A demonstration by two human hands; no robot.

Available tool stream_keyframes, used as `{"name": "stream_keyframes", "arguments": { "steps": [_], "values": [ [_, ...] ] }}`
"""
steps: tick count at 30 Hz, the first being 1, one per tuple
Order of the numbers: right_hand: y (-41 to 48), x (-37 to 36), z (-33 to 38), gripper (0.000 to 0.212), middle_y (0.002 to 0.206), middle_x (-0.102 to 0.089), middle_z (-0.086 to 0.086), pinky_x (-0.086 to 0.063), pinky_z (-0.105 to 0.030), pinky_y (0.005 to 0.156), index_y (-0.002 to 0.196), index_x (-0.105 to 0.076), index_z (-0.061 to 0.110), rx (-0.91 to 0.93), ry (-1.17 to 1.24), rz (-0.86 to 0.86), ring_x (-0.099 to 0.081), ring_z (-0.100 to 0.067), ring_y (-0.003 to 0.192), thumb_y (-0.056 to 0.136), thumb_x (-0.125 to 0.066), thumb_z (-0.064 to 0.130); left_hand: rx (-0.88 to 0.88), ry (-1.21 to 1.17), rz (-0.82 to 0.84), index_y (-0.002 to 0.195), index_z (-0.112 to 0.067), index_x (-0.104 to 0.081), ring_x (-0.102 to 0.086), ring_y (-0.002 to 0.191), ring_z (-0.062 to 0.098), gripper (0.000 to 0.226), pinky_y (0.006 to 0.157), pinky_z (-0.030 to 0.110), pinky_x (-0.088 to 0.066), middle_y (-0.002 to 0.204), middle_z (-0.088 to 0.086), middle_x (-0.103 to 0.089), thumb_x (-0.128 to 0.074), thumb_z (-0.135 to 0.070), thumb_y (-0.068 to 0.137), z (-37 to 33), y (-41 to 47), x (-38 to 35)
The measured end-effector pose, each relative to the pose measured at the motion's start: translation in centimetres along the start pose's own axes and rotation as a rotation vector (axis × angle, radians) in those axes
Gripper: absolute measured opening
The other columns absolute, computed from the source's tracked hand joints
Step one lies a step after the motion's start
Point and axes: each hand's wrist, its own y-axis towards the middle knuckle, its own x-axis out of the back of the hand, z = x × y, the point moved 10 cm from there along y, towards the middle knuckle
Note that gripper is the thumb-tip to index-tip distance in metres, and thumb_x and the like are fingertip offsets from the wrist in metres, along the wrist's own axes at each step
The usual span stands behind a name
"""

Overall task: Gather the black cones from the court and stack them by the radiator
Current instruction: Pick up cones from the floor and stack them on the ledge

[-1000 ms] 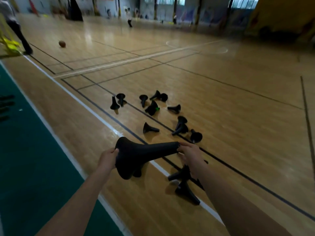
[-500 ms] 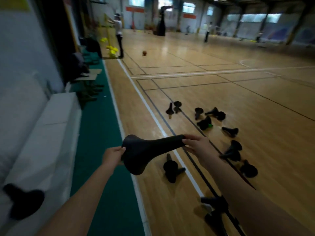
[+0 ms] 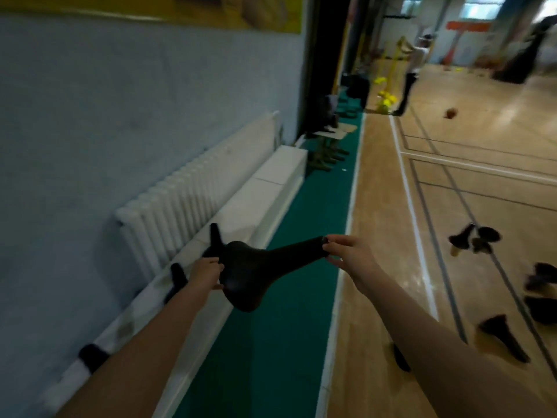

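The stack (image 3: 265, 267) of black cones, seemingly several nested, lies level in the air between both hands, over the green strip (image 3: 280, 333) and close to the ledge (image 3: 271, 182). The left hand (image 3: 206, 274) grips its wide base, fingers curled on the rim. The right hand (image 3: 352, 256) pinches the narrow tip between thumb and fingertips.

The ledge runs along the foot of the radiator (image 3: 193, 194), and a cone (image 3: 214, 236) stands upright on it just behind the left hand. Loose cones (image 3: 503, 336) lie on the court (image 3: 452, 182) to the right, well apart from the stack.

This looks like the carrying step, nearly at the drop-off. The next move calls for tipping the stack base-down and setting it on the ledge, on or beside the cone there. The tip needs steadying so the nested cones do not slide apart. Plenty of gathering remains.
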Motion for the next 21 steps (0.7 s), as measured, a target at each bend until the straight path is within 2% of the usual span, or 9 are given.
{"name": "stream_keyframes", "arguments": {
  "steps": [3,5,7,11,13,15,17,19,21],
  "values": [
    [0.2,-7.5,-1.0,0.02,0.085,-0.062,-0.01,-0.051,-0.025,0.072,0.081,-0.065,0.012,-0.008,-0.061,0.103,-0.059,-0.018,0.08,0.083,-0.063,-0.008,0.075,-0.018,-0.088,0.088,-0.008,-0.059,-0.052,0.065,0.021,0.022,0.071,0.035,-0.051,0.082,0.012,-0.057,-0.042,0.003,0.095,3.4,-0.2,7.5],
    [0.2,-12.1,-1.9,0.016,0.087,-0.063,-0.01,-0.05,-0.021,0.065,0.085,-0.067,0.01,-0.018,-0.093,0.161,-0.06,-0.018,0.082,0.082,-0.066,-0.006,0.097,-0.047,-0.137,0.095,-0.005,-0.065,-0.057,0.071,0.026,0.026,0.072,0.038,-0.051,0.088,0.015,-0.063,-0.041,0.006,0.092,5.4,-0.6,11.9],
    [0.1,-17.9,-3.0,0.019,0.09,-0.064,-0.01,-0.05,-0.019,0.062,0.097,-0.067,0.005,-0.043,-0.106,0.244,-0.062,-0.017,0.082,0.081,-0.067,-0.005,0.102,-0.042,-0.205,0.103,-0.009,-0.066,-0.061,0.076,0.028,0.03,0.068,0.036,-0.054,0.089,0.013,-0.066,-0.044,0.005,0.09,7.5,-1.1,17.2],
    [-0.4,-27.7,-5.3,0.025,0.09,-0.064,-0.01,-0.056,-0.024,0.073,0.103,-0.065,0.0,-0.105,-0.148,0.357,-0.062,-0.022,0.086,0.08,-0.067,-0.01,0.165,0.025,-0.29,0.093,-0.011,-0.066,-0.062,0.078,0.031,0.027,0.069,0.039,-0.053,0.089,0.017,-0.067,-0.046,0.006,0.085,11.6,-0.8,25.7],
    [-0.6,-32.1,-7.0,0.027,0.093,-0.063,-0.013,-0.056,-0.029,0.075,0.105,-0.065,-0.003,-0.135,-0.194,0.398,-0.062,-0.026,0.088,0.08,-0.067,-0.012,0.225,0.061,-0.29,0.091,-0.01,-0.065,-0.062,0.077,0.031,0.025,0.063,0.037,-0.052,0.089,0.019,-0.067,-0.046,0.006,0.084,13.7,0.0,28.9],
    [-0.8,-35.9,-8.6,0.027,0.088,-0.064,-0.012,-0.056,-0.037,0.082,0.105,-0.066,-0.006,-0.145,-0.266,0.425,-0.062,-0.026,0.085,0.079,-0.067,-0.012,0.297,0.098,-0.273,0.098,-0.007,-0.065,-0.062,0.076,0.029,0.025,0.057,0.031,-0.05,0.088,0.017,-0.067,-0.047,0.004,0.083,15.9,0.9,31.6],
    [-0.7,-39.8,-10.1,0.021,0.082,-0.063,-0.01,-0.055,-0.041,0.087,0.097,-0.067,-0.003,-0.152,-0.322,0.454,-0.063,-0.028,0.085,0.078,-0.069,-0.012,0.374,0.099,-0.249,0.099,-0.007,-0.064,-0.062,0.072,0.027,0.025,0.057,0.027,-0.047,0.086,0.014,-0.066,-0.047,0.003,0.084,18.3,1.9,34.1],
    [-0.3,-43.2,-11.2,0.02,0.079,-0.062,-0.008,-0.058,-0.034,0.08,0.091,-0.066,0.003,-0.14,-0.38,0.486,-0.064,-0.028,0.084,0.077,-0.069,-0.011,0.47,0.123,-0.209,0.098,-0.006,-0.063,-0.062,0.069,0.023,0.02,0.058,0.025,-0.045,0.085,0.011,-0.065,-0.049,0.002,0.085,21.0,3.2,35.9],
    [0.0,-46.1,-12.3,0.023,0.077,-0.061,-0.005,-0.057,-0.026,0.071,0.095,-0.066,0.006,-0.115,-0.476,0.503,-0.063,-0.024,0.08,0.077,-0.07,-0.008,0.561,0.137,-0.194,0.1,0.001,-0.063,-0.065,0.068,0.023,0.02,0.058,0.024,-0.045,0.087,0.012,-0.067,-0.05,-0.001,0.085,23.7,4.3,37.2]
  ]
}}
